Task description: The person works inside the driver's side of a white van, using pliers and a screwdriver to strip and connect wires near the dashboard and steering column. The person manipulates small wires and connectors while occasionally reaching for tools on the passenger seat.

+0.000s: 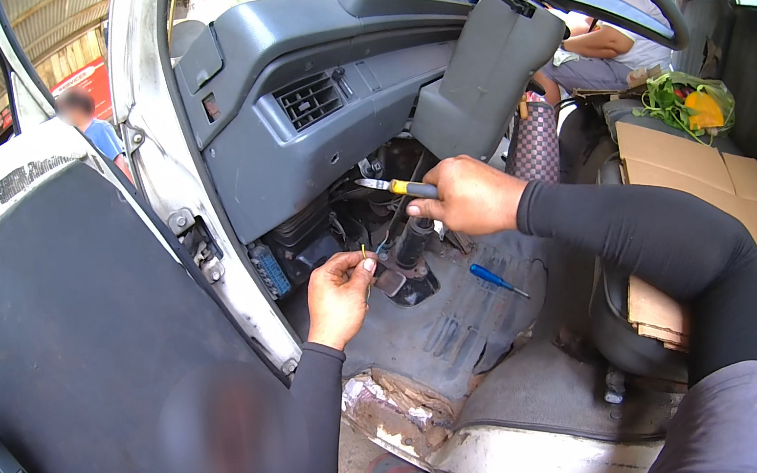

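Note:
My right hand [478,193] is closed round the yellow and dark handles of a pair of pliers [400,186], whose metal jaws point left below the dashboard. Lower and to the left, my left hand [338,294] pinches the end of a thin yellowish wire [364,253] between thumb and fingertips. The pliers are apart from the wire. Behind both hands are the pedals [391,281] and the dark space under the dash. A blue screwdriver [497,280] lies on the floor mat, below my right hand.
The grey dashboard [270,51] and steering wheel [673,2] overhang the footwell. At left stands the open door [67,335]. Flattened cardboard [693,157] covers the seat, with a bag of greens [690,106] beyond. One person [610,41] sits on the far side; another [100,132] is outside.

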The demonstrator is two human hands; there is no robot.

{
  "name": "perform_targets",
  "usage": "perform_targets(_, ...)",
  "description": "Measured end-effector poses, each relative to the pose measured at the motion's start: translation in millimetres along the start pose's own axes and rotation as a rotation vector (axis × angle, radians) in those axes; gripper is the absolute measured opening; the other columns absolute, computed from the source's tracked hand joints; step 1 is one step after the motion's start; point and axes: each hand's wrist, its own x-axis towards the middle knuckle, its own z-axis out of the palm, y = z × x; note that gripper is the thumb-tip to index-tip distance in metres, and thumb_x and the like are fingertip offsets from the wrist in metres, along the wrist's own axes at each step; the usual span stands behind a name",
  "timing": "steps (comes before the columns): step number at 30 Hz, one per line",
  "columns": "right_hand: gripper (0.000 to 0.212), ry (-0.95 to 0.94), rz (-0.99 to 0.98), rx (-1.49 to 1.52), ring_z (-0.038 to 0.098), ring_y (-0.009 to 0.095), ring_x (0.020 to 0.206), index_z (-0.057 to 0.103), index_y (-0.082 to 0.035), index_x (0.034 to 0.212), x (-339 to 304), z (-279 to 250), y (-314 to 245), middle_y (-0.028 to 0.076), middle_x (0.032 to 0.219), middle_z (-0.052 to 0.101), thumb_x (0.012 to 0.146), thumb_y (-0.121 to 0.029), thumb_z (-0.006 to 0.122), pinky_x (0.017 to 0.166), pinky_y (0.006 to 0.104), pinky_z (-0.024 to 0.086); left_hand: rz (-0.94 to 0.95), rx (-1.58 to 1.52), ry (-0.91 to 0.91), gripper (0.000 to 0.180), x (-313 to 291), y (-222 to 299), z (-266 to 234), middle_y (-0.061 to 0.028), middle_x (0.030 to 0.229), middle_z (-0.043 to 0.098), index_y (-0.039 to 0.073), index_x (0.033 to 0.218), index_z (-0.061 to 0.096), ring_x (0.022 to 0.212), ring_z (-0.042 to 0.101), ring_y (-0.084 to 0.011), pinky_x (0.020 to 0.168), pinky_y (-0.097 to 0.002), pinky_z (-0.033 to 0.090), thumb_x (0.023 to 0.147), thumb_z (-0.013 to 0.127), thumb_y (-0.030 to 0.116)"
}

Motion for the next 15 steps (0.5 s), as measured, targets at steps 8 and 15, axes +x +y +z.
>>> perform_targets(8, 0.038, -0.336, 0.06, -0.157, 0.073, 0.042, 0.095, 0.074, 0.005, 0.096, -5, 19, 18, 0.026, 0.09, 0.073, 0.096, -0.033, 0.069, 0.086, 0.0485, 0.057, 0.096, -0.377, 0.007, 0.014, 7, -15, 2, -0.0121, 0.115, 0.073, 0.0, 0.112, 0.066, 0.097, 0.068, -0.0149, 0.088, -0.0309, 0.057, 0.106, 0.061, 0.012)
perform_targets(15, 0.044, -0.376, 0.133, -0.106, 0.072, 0.039, 0.101, 0.074, 0.004, 0.107, -9, 10, 9, 0.024, 0.098, 0.074, 0.099, -0.039, 0.067, 0.09, 0.0476, 0.055, 0.324, -0.155, 0.163, 0.008, -24, -37, 7, -0.0144, 0.125, 0.07, -0.001, 0.106, 0.065, 0.11, 0.064, -0.0157, 0.098, -0.0321, 0.052, 0.103, 0.064, 0.005)
